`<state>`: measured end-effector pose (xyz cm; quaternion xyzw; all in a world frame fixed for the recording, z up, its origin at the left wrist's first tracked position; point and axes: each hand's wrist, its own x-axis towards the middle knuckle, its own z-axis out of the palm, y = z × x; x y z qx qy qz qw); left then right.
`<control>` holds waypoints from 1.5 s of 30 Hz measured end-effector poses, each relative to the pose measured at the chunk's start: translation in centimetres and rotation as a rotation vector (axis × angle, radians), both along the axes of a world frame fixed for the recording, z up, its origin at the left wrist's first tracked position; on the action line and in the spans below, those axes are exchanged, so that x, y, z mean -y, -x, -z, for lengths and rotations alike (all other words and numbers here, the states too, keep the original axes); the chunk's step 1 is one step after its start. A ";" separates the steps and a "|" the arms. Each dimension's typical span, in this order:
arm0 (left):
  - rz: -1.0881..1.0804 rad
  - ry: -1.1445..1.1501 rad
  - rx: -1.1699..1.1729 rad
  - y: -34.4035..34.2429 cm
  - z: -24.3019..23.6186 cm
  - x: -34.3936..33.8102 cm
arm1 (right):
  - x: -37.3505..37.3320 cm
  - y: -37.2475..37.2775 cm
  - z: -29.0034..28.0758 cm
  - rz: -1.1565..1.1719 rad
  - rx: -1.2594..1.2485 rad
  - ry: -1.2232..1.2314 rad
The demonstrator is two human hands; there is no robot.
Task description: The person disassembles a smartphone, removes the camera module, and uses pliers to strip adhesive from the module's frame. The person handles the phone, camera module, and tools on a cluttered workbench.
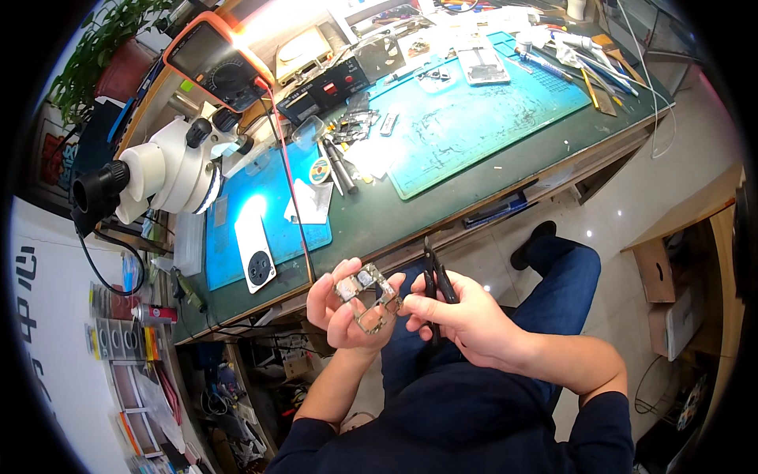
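My left hand (347,312) is raised over my lap, just off the bench's front edge. Its fingers curl round a small circuit board (371,294), an irregular piece with metal shields and an open gap in its middle. In my right hand (474,316) is a pair of black pliers (431,272), jaws up and pointing away from me. My right thumb and fingertips reach the board's right edge and seem to touch it there. The fingers hide part of the board and the lower ends of the pliers.
On the green bench (371,213) lie a blue work mat (466,130), a white microscope (162,170), an orange multimeter (217,63) with red and black leads hanging over the front edge, and a black powered unit (324,91). Several tools (600,75) crowd the far right. A drawer rack (126,344) stands left.
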<state>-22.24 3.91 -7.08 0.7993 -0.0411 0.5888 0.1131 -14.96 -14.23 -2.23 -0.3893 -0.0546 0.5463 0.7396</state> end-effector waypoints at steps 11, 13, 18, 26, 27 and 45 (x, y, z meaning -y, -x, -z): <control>0.335 0.725 -0.143 1.7 1.5 0.1 | 0.4 0.0 -0.9 0.121 0.206 -0.074; 0.911 1.288 -0.392 3.1 -0.2 -0.9 | 0.7 -0.9 -1.2 0.077 0.342 -0.027; 1.382 1.582 -0.575 4.3 0.0 -1.1 | 1.0 -1.4 -1.5 -0.007 0.420 0.024; 1.491 1.486 -0.563 4.6 1.0 -1.6 | 1.0 -1.8 -2.2 -0.012 0.673 0.161; 1.498 1.479 -0.559 4.5 0.9 -1.6 | 1.1 -1.9 -2.2 0.002 0.789 0.185; 1.393 1.258 -0.559 4.2 0.4 -1.8 | 1.5 -2.3 -4.7 0.258 2.194 0.376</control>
